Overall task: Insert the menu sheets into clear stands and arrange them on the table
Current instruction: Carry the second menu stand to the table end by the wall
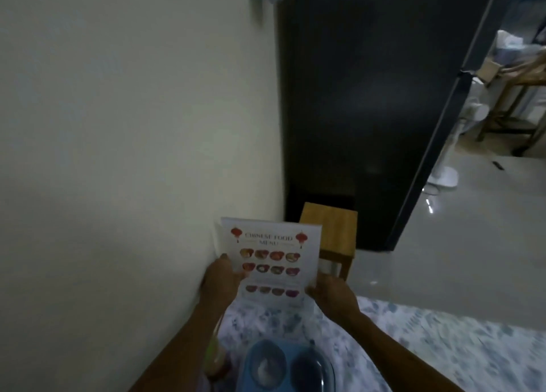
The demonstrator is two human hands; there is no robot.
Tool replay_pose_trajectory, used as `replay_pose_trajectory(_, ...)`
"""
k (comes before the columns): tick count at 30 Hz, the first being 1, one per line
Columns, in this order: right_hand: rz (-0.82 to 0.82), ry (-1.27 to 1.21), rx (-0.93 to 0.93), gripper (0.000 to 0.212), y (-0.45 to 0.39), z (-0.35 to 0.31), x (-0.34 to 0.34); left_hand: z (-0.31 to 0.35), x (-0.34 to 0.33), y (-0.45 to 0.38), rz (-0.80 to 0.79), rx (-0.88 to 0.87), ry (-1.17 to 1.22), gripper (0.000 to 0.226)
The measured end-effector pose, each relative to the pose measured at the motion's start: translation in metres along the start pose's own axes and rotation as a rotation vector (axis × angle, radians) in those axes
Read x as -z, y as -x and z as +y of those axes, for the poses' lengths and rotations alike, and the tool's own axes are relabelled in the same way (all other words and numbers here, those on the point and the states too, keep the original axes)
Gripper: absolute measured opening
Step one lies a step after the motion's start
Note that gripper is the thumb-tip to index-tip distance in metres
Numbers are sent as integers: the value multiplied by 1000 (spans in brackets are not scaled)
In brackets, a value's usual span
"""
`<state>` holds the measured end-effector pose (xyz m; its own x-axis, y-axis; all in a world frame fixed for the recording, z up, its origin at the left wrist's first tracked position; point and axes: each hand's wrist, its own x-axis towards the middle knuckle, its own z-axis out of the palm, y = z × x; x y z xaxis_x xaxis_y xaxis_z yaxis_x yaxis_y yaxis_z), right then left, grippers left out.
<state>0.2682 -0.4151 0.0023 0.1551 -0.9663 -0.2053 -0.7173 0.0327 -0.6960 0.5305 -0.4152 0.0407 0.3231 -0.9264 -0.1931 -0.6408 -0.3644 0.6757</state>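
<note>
A menu sheet (270, 258) is held up in front of the body, low in the frame at about 6 o'clock, printed side toward the camera, with red lanterns and rows of dish photos readable under a "Chinese Food Menu" heading. It is pinched at its left edge by the left hand (220, 280), thumb laid on the face of the paper, and its lower right corner is gripped by the right hand (332, 295); both grips are closed narrow on the sheet. A pale second edge is seen behind the top left corner, so more than one sheet, or a clear sleeve, may be held, and it cannot be told which. No clear stand is recognised with certainty anywhere in view, so the insertion is judged not yet done, and the arranging is still ahead. A small wooden stool (331, 232) is seen just beyond the sheet at 1 o'clock, against a dark cabinet (369, 96). A patterned cloth surface (428, 347) is spread below the hands from 5 o'clock, with a blue divided tray (245, 365) at 6 o'clock. By this judgement, the task is at an early stage: sheet in hand, stand still to be found.
</note>
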Motion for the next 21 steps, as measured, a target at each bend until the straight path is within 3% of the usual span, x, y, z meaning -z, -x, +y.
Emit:
replay_pose_trajectory(7, -15, 70, 74, 17, -25, -2, -13, 10, -5, -8, 96, 41, -104, 34)
replay_pose_trajectory(13, -22, -5, 74, 24, -28, -2, -13, 22, 4, -2, 76, 10, -338, 19)
replay_pose_trajectory(21, -21, -61, 16, 24, -28, -11, -24, 34, 12, 12, 80, -4, -497, 21)
